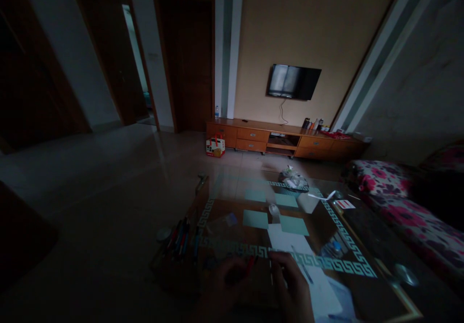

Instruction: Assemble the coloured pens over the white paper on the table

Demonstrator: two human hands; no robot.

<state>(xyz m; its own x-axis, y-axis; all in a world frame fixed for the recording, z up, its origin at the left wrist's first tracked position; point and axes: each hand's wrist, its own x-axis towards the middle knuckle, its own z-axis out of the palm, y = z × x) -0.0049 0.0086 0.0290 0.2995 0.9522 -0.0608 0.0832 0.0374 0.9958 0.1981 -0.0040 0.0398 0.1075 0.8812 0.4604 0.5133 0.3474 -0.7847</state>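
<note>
Low over the near edge of a glass-topped coffee table [217, 207], both my hands are raised close together in dim light. My left hand [230, 282] is closed with a short red pen piece [250, 264] showing at the fingertips; most of it is hidden. To its right, my right hand [290, 282] pinches a slim pale pen part [270, 267] held roughly upright. A gap separates the two pieces. Several pens [181, 238] lie bunched at the table's left corner. White paper [319, 289] with a pen [308, 274] on it lies beside my right hand.
A plastic bottle [335, 249] is at the table's right side. Toward the far end stands a basket with plastic bags [295, 180]. A floral sofa [406, 202] runs along the right. Beyond are a TV cabinet [253, 134] and a gift box [215, 146].
</note>
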